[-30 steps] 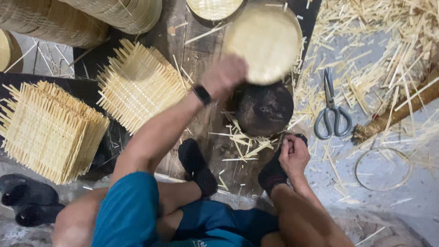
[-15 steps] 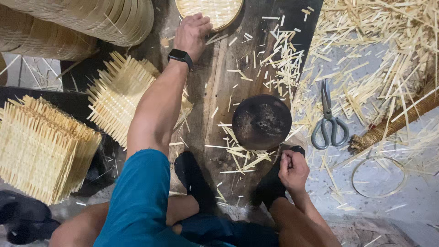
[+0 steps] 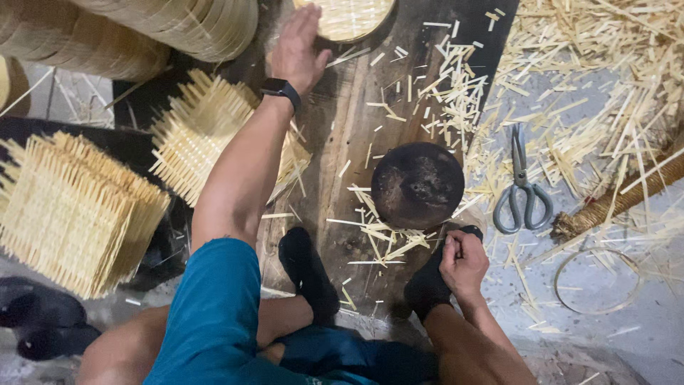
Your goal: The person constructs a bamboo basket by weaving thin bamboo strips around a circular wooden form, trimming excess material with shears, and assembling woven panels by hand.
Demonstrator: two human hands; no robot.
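A dark wooden floor board [image 3: 356, 135] strewn with bamboo offcuts runs down the middle of the workspace. At far left lies a square woven mat stack [image 3: 71, 214]. The left hand [image 3: 298, 46] extends forward on a straight arm, fingers spread flat, its fingertips touching the round woven disc [image 3: 349, 16] at the top edge. A dark round block [image 3: 417, 184] sits centre. The right hand [image 3: 463, 264] is curled closed near the right foot; what it pinches cannot be told. Grey scissors [image 3: 522, 187] lie at right.

Even, fairly bright light from overhead; shadows are soft. Focus is sharp mid-frame. Edges bend slightly outward.
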